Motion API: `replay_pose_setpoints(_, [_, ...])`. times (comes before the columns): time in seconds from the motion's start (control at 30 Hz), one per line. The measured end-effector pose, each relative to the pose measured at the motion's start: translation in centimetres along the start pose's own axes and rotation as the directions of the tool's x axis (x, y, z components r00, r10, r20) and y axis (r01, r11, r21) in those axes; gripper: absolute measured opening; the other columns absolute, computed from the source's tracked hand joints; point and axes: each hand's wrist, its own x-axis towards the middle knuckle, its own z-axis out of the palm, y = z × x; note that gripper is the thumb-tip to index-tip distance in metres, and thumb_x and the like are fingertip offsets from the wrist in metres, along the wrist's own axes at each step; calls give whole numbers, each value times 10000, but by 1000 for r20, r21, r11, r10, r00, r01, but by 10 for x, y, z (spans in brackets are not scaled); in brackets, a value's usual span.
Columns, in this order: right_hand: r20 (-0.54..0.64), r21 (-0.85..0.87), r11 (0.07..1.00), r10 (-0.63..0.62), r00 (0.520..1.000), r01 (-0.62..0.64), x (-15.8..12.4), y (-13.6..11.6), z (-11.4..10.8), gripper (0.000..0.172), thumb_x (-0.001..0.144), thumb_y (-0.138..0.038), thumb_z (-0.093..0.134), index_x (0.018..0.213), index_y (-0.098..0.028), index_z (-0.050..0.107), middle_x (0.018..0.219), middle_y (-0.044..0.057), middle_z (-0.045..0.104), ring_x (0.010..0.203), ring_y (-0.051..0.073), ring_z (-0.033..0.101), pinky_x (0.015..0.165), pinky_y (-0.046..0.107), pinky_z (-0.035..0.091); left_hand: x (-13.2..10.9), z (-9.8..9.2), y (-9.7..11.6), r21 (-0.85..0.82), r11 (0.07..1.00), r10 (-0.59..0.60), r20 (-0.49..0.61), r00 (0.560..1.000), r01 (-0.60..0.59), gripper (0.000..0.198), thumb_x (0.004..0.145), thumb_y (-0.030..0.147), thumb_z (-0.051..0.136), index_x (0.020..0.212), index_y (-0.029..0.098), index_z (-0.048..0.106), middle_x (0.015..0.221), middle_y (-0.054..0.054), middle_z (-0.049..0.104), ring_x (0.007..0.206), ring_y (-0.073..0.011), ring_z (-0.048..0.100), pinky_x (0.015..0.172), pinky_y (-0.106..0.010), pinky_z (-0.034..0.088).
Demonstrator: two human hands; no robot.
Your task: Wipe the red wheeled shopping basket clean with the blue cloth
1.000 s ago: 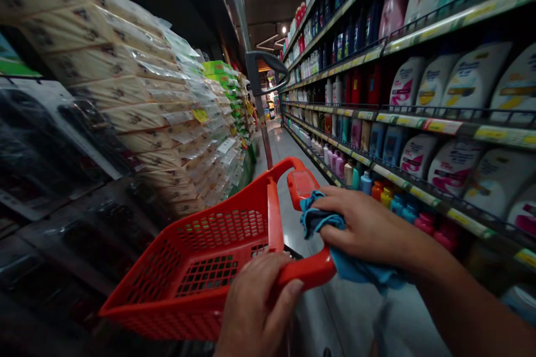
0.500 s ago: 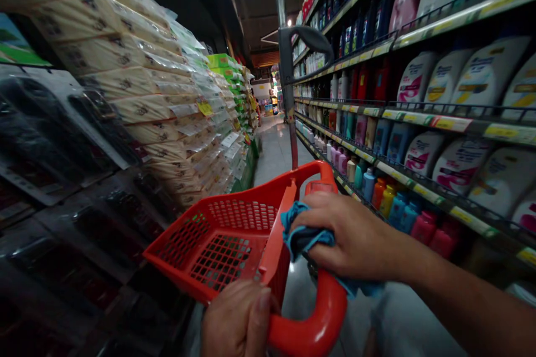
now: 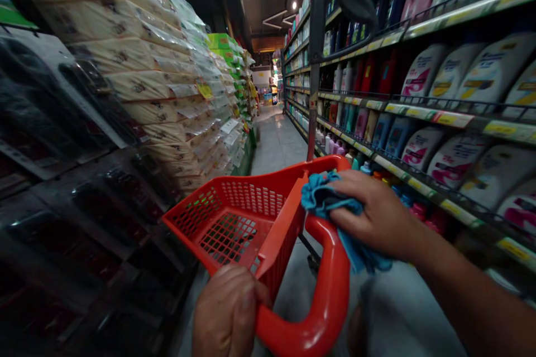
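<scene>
Below me is a red plastic shopping cart (image 3: 276,240) with a perforated basket. Its thick, rounded handle (image 3: 330,290) curves toward me. My left hand (image 3: 226,312) is wrapped round the handle's near left end. In my right hand (image 3: 372,212) is a bunched blue cloth (image 3: 329,195), pressed near the upper right corner of the handle and the basket rim. Part of the cloth hangs down beneath that hand. A metal pole (image 3: 314,95) with a dark grey loop grip (image 3: 347,22) rises at the cart's far right corner.
Shelves of shampoo bottles (image 3: 481,75) line the right side. Stacked plastic-wrapped packs (image 3: 138,83) and hanging blister packs (image 3: 62,106) stand close on the left. A tiled aisle floor (image 3: 272,136) runs ahead between them, with green packs (image 3: 228,56) farther along.
The cart, its pole and both hands sit differently in view, the cart and right hand farther right. The cloth has shifted along the handle's upper corner. Both hands keep their hold.
</scene>
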Motion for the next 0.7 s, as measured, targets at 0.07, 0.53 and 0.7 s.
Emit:
replay_pose_setpoints(0.07, [-147,-98,973,193,970,-209,3,18,7,135,831,-236,543,752,-208,650,813,59,645,818,230,604,751,353,457,5,5,-1,6,1000,12,-32,999,-12,486,1057,284,296,680,209,594,588,18,631,575,-106,580,646,-271,446])
replay_pose_setpoints(0.53, [-573,367,894,436,694,-259,-59,-39,56,220,846,-214,567,1023,-265,688,975,66,682,887,246,662,797,381,557,8,18,2,-27,972,-235,-115,965,234,509,1047,387,337,668,195,617,634,-20,627,627,-143,604,675,-284,463])
replay_pose_setpoints(0.7, [-611,291,943,55,789,159,-95,-72,73,305,847,-293,648,1151,-297,657,1024,68,687,908,245,664,776,384,580,3,20,9,-4,950,-311,-131,941,313,483,1043,437,344,702,214,604,694,-22,650,708,-168,633,681,-284,488])
